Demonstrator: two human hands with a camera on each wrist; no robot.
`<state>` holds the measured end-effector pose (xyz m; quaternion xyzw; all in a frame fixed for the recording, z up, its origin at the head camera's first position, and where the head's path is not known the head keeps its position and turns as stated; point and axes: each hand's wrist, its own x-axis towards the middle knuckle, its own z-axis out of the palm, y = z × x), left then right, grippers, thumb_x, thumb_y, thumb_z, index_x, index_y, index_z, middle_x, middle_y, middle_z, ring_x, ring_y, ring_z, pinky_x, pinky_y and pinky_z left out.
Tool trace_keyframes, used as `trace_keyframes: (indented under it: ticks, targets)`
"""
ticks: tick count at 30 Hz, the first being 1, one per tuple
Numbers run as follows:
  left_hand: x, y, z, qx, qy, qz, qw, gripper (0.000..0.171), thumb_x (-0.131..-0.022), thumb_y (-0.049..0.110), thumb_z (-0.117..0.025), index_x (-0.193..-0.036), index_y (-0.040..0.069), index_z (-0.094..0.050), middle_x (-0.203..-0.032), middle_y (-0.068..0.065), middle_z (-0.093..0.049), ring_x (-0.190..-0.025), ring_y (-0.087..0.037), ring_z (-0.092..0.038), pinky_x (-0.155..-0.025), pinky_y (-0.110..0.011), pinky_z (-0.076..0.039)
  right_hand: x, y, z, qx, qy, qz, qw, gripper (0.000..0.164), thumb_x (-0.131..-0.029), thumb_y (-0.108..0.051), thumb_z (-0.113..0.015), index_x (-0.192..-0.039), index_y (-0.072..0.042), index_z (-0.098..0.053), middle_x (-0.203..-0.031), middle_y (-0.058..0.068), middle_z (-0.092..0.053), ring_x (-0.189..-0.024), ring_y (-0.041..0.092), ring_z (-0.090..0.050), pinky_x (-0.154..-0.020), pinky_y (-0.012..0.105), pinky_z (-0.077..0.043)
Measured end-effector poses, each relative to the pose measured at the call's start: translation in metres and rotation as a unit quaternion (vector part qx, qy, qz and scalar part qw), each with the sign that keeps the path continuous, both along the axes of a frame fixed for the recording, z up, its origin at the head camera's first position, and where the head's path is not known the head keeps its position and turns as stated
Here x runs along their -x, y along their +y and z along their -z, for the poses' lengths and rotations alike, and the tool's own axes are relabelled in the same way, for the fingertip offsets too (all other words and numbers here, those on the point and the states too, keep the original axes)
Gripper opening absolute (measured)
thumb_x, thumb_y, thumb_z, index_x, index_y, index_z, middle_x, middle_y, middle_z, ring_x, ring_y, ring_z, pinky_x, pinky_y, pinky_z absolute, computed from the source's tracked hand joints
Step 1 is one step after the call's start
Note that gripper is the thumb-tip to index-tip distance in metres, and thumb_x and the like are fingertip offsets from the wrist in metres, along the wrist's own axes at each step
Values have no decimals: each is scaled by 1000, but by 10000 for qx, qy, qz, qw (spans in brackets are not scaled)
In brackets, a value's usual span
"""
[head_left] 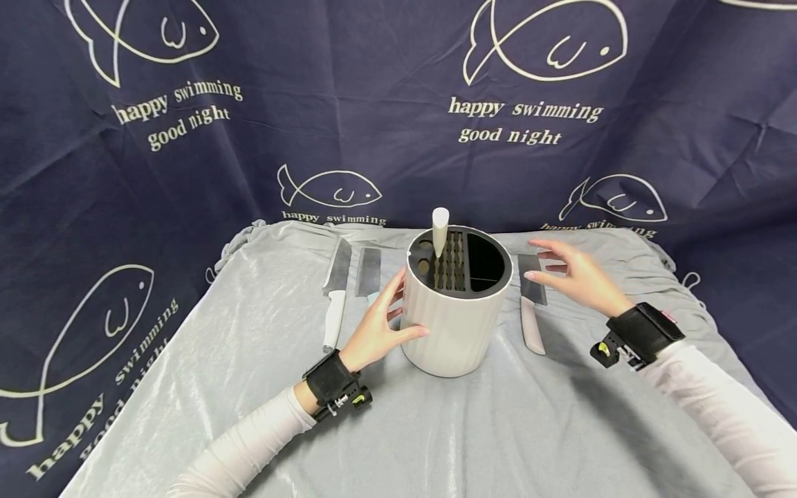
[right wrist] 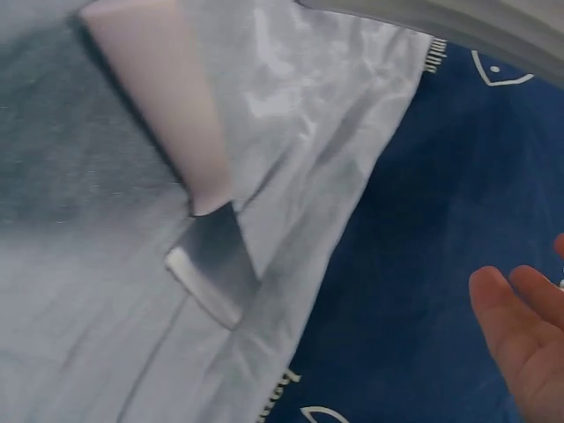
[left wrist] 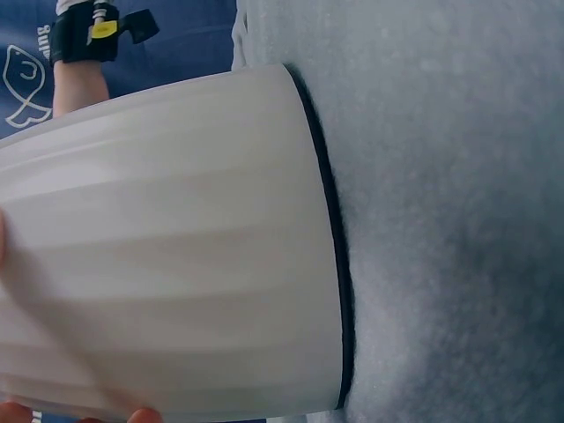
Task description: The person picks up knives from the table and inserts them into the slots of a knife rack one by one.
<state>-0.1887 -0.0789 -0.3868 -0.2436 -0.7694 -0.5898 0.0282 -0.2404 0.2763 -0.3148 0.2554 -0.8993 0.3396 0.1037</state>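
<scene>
A round white knife holder (head_left: 457,332) with ribbed sides and a black slotted top stands upright on the cloth. One knife with a white handle (head_left: 439,232) is in its slots, the blade hidden inside. My left hand (head_left: 373,335) holds the holder's left side, thumb on the front and fingers round the side; fingertips (left wrist: 145,415) show at its edge in the left wrist view. My right hand (head_left: 585,277) is in the air right of the holder, fingers spread, holding nothing. Near it lies a cleaver with a pale pink handle (head_left: 531,325), seen also as a handle (right wrist: 167,101) in the right wrist view.
Left of the holder lie a white-handled knife (head_left: 334,315) and a broad cleaver blade (head_left: 369,273), its handle mostly hidden by my left hand. Grey cloth (head_left: 436,436) covers the table. A dark blue curtain (head_left: 386,90) with fish prints hangs behind the table's far edge.
</scene>
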Motion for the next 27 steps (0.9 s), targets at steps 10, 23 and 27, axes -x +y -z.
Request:
trace_keyframes:
  ticks: [10, 23, 27]
  targets:
    - [0, 0, 1, 64, -12, -35, 10000, 102, -79, 10, -81, -157, 16, -15, -157, -9, -26, -140, -28, -34, -110, -47, -40, 2, 12, 25, -329, -70, -129, 9994, 54, -87, -11, -73, -134, 3, -52, -134, 24, -54, -110, 43, -59, -87, 51, -53]
    - [0, 0, 0, 70, -6, -11, 10000, 102, -79, 10, -81, -157, 17, -15, -158, -10, -26, -140, -27, -34, -109, -48, -40, 0, 20, 47, -650, -164, -377, 9970, 50, -86, -8, -73, -130, 5, -53, -130, 27, -55, -107, 46, -59, -84, 55, -54]
    - [0, 0, 0, 76, -25, -23, 10000, 102, -79, 10, -81, -157, 17, -15, -158, -9, -26, -140, -27, -34, -110, -47, -40, -1, 21, 51, -790, -250, -367, 9959, 51, -86, -8, -73, -130, 7, -53, -129, 27, -55, -107, 45, -58, -85, 56, -54]
